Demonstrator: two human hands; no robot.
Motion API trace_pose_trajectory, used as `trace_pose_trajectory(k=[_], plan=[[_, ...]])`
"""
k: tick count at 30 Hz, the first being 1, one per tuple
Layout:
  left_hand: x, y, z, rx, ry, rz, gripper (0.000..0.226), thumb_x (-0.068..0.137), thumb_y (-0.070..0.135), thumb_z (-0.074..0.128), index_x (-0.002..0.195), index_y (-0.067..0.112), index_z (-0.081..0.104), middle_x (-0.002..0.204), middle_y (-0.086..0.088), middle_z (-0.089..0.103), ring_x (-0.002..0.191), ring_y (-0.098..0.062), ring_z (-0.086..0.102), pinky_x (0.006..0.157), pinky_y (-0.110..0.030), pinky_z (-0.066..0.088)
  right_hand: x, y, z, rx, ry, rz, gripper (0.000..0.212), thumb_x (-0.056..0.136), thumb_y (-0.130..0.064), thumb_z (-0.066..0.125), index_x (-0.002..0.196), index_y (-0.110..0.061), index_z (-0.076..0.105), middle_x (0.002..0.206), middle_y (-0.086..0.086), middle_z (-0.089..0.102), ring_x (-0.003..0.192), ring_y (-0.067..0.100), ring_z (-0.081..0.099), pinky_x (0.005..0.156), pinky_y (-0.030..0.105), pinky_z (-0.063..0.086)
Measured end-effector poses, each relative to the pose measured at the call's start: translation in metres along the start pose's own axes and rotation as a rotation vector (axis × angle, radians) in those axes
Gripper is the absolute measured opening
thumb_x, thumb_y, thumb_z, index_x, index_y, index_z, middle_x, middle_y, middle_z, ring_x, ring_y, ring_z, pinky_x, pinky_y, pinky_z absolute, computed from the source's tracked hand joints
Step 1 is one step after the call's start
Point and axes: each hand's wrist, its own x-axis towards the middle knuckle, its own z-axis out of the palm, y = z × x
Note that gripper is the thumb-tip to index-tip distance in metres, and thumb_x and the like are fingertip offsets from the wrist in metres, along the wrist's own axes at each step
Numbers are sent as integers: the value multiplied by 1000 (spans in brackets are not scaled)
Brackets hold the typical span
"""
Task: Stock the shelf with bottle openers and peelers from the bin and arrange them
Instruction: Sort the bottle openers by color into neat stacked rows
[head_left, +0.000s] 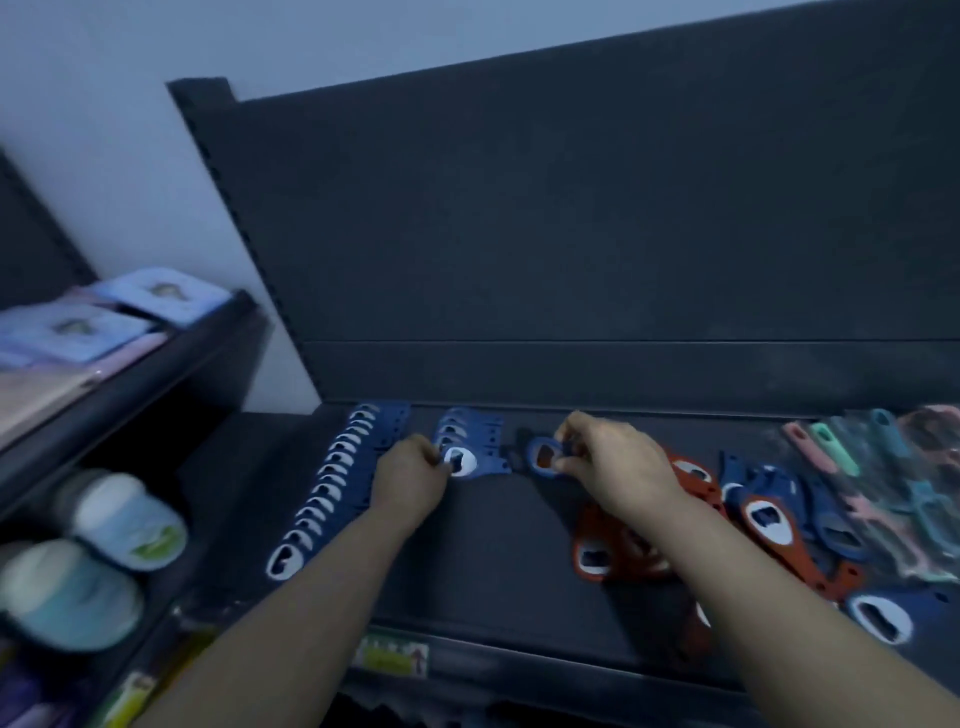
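Observation:
A long row of overlapping blue bottle openers (332, 478) runs diagonally across the left of the dark shelf (498, 545). A second, shorter row of blue openers (467, 431) lies beside it. My left hand (410, 480) pinches the front opener (461, 461) of that short row. My right hand (613, 462) holds another blue opener (543, 456) just right of it, above the shelf. A loose heap of red and blue openers (753, 519) lies under and right of my right forearm. Pastel peelers in clear wrap (883, 467) lie at the far right.
The shelf's dark back panel (571, 234) rises behind the rows. A price label (395, 657) is on the front edge. A neighbouring shelf on the left carries flat pastel packs (104, 322), with round light-blue containers (124, 519) below.

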Motion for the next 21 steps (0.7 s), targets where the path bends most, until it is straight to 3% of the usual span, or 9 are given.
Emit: trace_pose_trajectory(k=[4,12,15,17,21], plan=[[15,-21,-13,149,4,83,16,84,23,68,92,10,64,94,-5,69,94,-23,63,82,-30,47,8,-25,19,-18,-31,23,24,85,-36,66,104,-27,56,100,-8,66,100,20,60,68,28,35],[48,-23,-12,253,-64,159,19,84,23,69,93,8,61,90,-7,67,86,-26,62,63,-28,41,17,-54,47,-10,-27,78,26,82,-38,68,104,-28,58,97,-8,67,98,21,62,76,30,43],[56,-23,-11,290,-99,144,18,82,22,68,83,10,55,90,-9,66,73,-24,54,57,-30,38,22,-65,55,-35,-24,88,28,83,-38,68,108,-28,59,100,-9,67,99,19,61,75,28,41],[58,-25,-14,296,-102,162,21,84,25,68,90,10,56,93,-8,66,76,-24,54,59,-31,40,27,-72,61,-31,-20,89,28,83,-38,68,108,-28,60,100,-8,67,99,19,61,77,29,42],[63,-41,-31,305,-48,260,32,92,27,58,117,8,55,109,-8,66,102,-28,61,77,-34,48,37,-84,78,6,-49,76,22,83,-33,68,103,-25,62,98,-7,64,97,18,59,74,28,38]])
